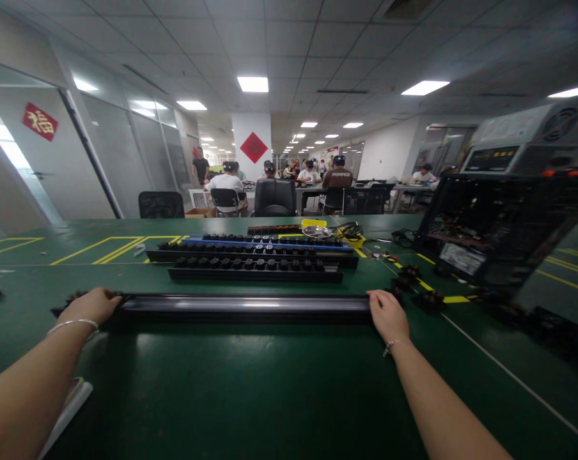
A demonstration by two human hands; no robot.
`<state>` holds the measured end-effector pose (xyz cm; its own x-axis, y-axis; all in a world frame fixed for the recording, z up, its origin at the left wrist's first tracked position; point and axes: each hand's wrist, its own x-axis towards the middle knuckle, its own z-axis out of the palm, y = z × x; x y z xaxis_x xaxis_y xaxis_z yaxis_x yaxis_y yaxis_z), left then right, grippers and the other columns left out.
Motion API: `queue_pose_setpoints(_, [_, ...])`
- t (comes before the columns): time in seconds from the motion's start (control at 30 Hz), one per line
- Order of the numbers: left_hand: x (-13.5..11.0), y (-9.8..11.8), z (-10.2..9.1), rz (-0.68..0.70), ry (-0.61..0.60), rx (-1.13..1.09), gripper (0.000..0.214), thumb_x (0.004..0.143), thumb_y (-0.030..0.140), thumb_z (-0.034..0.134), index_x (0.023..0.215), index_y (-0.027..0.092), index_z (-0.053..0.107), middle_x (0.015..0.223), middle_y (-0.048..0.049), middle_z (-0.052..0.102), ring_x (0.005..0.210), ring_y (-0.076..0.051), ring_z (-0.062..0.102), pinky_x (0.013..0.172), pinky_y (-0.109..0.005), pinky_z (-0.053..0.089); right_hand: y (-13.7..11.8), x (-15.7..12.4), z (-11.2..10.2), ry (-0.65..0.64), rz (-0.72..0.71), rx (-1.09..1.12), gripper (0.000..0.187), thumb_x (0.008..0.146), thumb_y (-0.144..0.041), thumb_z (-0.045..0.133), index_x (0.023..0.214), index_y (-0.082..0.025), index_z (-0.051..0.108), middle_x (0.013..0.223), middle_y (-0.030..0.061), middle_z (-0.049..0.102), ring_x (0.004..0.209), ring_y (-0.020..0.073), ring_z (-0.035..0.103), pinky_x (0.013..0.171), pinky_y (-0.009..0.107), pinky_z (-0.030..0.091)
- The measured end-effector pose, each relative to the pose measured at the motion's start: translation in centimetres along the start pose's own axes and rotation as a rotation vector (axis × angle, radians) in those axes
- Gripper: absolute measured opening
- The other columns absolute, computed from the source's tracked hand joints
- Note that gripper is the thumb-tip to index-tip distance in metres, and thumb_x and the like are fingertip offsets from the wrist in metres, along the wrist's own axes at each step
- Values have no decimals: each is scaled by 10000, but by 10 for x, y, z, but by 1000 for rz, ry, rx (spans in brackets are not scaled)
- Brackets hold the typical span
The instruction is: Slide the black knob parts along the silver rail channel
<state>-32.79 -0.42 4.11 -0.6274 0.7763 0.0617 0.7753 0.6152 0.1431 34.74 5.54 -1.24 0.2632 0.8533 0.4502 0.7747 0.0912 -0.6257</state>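
Observation:
A long black metal rail (245, 308) with a shiny, smooth channel lies across the green table in front of me. My left hand (91, 304) is closed over its left end, beside a dark knobbly wheel-like piece partly hidden by the fingers. At the opposite end, my right hand (387, 314) grips the rail with the fingers curled over its far edge. Just beyond it lies a similar black rail (255, 275) lined with a row of small black wheels. More such rails, one with a blue strip (203, 240), lie behind that.
An opened computer case (481, 230) stands at the right, with loose black wheels (430, 299) near it. A round clear dish (316, 232) and cables (349, 230) lie behind the rails. A white-edged object (71, 409) is under my left forearm. Several people sit at farther tables.

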Motion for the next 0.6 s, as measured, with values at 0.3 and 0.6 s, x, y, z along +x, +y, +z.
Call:
queue_pose_setpoints(0.3, [-6, 8, -2, -5, -48, 56, 482, 765, 419, 468, 1085, 98, 632, 1087, -173, 662, 958, -301, 624, 806, -346, 461, -1, -2, -1, 8, -9, 1, 419, 837, -389, 332, 921, -181, 686, 1088, 86, 611, 966, 210, 557, 842, 342, 430])
queue_pose_setpoints(0.6, [-7, 9, 1, 8, -55, 40, 501, 766, 457, 455, 1084, 108, 621, 1108, -173, 648, 990, -301, 605, 824, -345, 440, 0, -2, -1, 7, -12, 0, 430, 840, -405, 321, 921, -192, 685, 1089, 79, 615, 960, 212, 557, 821, 339, 431])
